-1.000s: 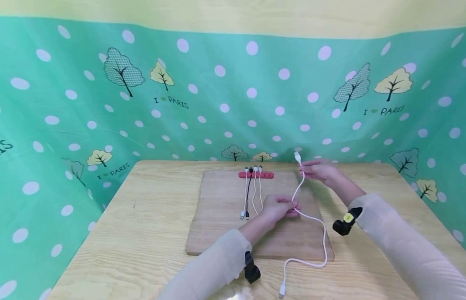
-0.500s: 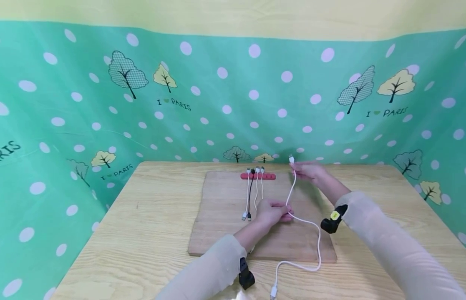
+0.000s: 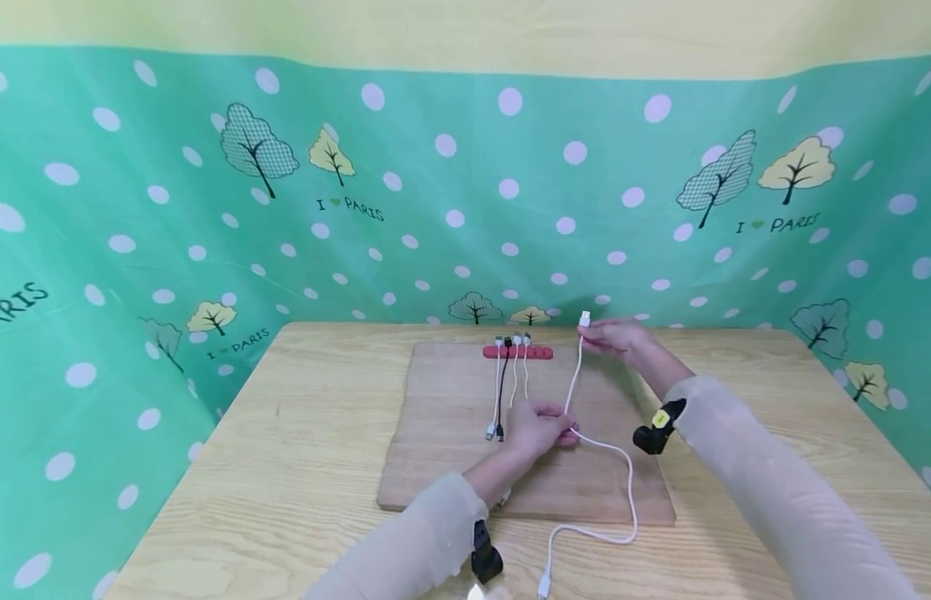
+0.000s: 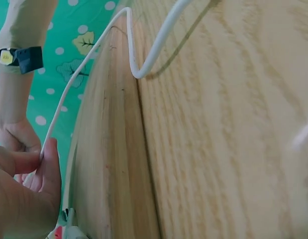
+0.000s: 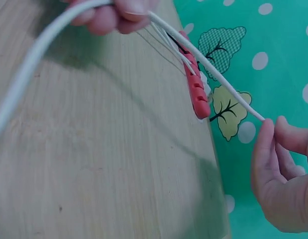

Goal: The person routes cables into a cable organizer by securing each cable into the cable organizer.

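A white charging cable (image 3: 632,492) stretches between both hands. My right hand (image 3: 618,337) pinches it just below its plug (image 3: 585,319), which points upward above the board's far right side. Lower and to the left, my left hand (image 3: 536,429) pinches the same cable between thumb and fingers, over the board. From there the cable loops over the board's right part and down to the table, its other plug (image 3: 544,585) lying near the front edge. A red cable holder (image 3: 540,353) sits at the board's far edge, with several cables, white and black (image 3: 501,392), in its slots.
The wooden board (image 3: 427,467) lies on a light wood table (image 3: 300,433). A green dotted curtain (image 3: 405,167) hangs behind and at both sides. The held cables' neighbours trail toward me, partly hidden behind my left hand and forearm.
Both hands have shifted slightly left with the white cable, nearer the red holder. The raised plug has turned more upright. The view has also moved a little.
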Demonstrator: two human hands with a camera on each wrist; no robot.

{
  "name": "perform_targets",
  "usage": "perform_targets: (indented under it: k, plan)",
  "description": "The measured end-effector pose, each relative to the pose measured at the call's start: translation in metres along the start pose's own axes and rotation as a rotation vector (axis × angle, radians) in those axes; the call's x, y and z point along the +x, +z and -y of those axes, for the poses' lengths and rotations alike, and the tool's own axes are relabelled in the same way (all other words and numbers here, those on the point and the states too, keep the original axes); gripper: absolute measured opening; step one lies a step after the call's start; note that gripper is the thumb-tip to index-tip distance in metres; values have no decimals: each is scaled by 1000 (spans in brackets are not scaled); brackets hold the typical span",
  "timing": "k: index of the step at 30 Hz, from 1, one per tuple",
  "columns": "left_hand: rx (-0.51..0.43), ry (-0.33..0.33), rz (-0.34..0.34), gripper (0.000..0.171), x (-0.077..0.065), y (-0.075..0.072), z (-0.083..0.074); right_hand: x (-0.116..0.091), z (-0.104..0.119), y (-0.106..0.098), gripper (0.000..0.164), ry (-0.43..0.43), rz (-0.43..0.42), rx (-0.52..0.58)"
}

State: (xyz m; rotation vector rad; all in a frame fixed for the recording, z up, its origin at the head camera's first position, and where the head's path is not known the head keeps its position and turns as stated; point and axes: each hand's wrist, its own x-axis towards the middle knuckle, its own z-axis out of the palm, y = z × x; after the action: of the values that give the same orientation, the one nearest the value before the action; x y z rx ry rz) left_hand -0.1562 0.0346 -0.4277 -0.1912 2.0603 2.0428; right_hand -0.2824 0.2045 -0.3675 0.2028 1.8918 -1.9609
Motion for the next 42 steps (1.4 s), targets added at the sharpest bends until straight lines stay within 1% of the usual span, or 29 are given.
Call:
perform_targets:
  k: [3,5,6,10,13,17,21,27,29,36,42]
  plan:
    - [17,6,-18,13,-2,0,1,4,-1,1,20,14,18,-2]
    - [18,4,-35,13,-2,0,0,5,-1,2,17,18,24,-1]
    - [24,5,-43,13,-2,0,0,6,-1,4,20,20,22,1]
    - [39,16,-58,12,-1,-1,-4,11,-1,9,46,21,6,9]
    - [47,14,-73,13,0,-3,-7,15,0,14,54,25,-10,30]
    - [39,5,-106,14,0,-9,-10,24,0,24,53,18,-25,31]
    - [17,8,-117,14,-1,-13,-12,30,1,31,53,17,-23,7]
    - [-21,12,-136,14,-4,-12,-9,34,-2,34,54,29,8,-23]
    - [-14,11,-150,13,-4,-10,-9,35,-4,34,54,30,13,-19]
    - [7,-8,-173,10,-3,-12,-11,44,-10,39,53,49,-22,-15]
    - [19,-25,-186,11,1,-16,-13,53,-15,41,54,19,-55,-17]
